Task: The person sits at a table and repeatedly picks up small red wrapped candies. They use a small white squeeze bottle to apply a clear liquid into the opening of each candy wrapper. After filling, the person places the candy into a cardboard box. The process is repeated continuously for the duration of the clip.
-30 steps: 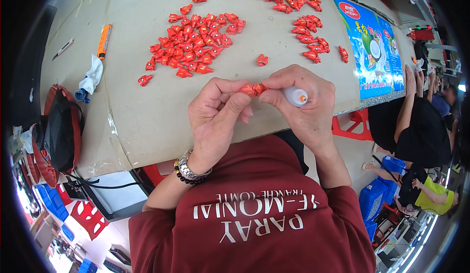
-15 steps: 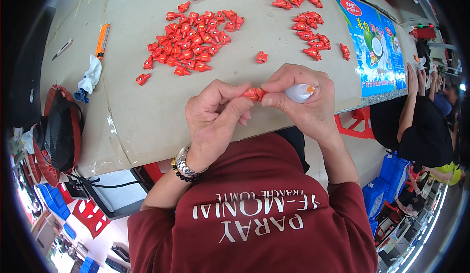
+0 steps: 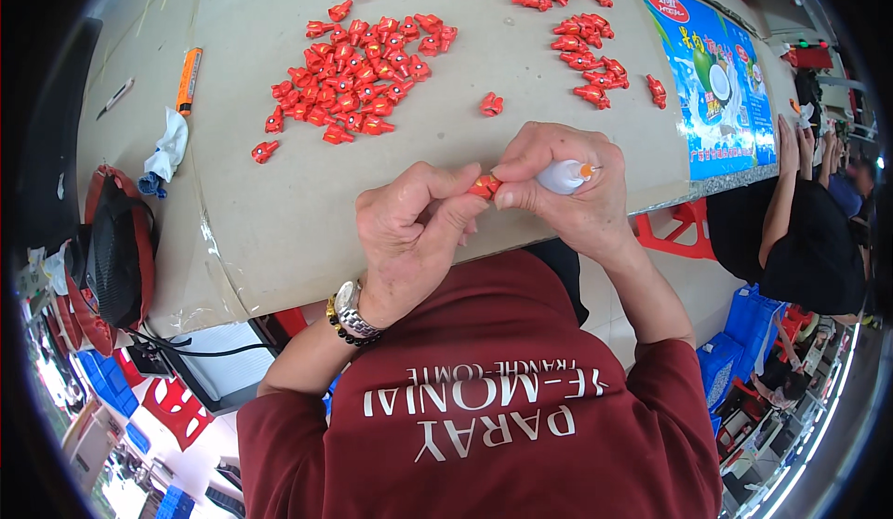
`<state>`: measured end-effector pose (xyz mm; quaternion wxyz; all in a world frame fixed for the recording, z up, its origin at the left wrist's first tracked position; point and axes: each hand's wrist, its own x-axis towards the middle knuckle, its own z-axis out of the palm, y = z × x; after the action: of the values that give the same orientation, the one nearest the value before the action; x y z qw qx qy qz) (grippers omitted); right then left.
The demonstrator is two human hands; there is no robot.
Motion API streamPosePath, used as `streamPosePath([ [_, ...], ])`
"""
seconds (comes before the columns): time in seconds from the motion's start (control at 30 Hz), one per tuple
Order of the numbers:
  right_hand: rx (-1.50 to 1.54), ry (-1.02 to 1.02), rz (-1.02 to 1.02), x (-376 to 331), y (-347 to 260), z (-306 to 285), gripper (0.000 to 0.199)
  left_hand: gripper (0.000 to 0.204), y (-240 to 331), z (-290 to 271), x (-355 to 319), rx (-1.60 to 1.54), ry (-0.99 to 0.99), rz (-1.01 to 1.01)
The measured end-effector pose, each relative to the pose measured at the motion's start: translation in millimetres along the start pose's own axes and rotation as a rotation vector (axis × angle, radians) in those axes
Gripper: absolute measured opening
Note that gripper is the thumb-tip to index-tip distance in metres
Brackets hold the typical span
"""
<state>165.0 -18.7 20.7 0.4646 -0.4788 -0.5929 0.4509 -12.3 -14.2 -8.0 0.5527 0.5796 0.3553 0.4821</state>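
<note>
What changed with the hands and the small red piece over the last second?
Very little. The left hand and right hand stayed together at the table edge, shifting only slightly. The small red piece is still pinched between both hands' fingers, and the right hand still grips the white bottle. The red piles have not moved.

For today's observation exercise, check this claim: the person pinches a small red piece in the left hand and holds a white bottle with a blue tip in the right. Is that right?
Not quite. The head view shows the white bottle in the right hand has an orange tip, not blue. The left hand does pinch a small red piece.
</note>
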Motion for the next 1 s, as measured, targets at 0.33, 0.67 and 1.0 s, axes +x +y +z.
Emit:
streamPosePath([
  [0.33, 0.119, -0.026, 0.018, -6.7, 17.5, -1.6, 0.012, 0.008, 2.2, 0.2, -1.3, 0.164, -0.075, -0.109],
  [0.67, 0.118, -0.062, -0.092, -6.9, 37.7, -5.2, 0.020, 0.005, -2.6, 5.0, -3.9, 0.120, -0.044, -0.154],
  [1.0, 0.135, -0.087, -0.113, -1.9, 38.5, -9.4, 0.018, 0.004, -2.7, 6.8, 1.5, 0.152, -0.051, -0.124],
])
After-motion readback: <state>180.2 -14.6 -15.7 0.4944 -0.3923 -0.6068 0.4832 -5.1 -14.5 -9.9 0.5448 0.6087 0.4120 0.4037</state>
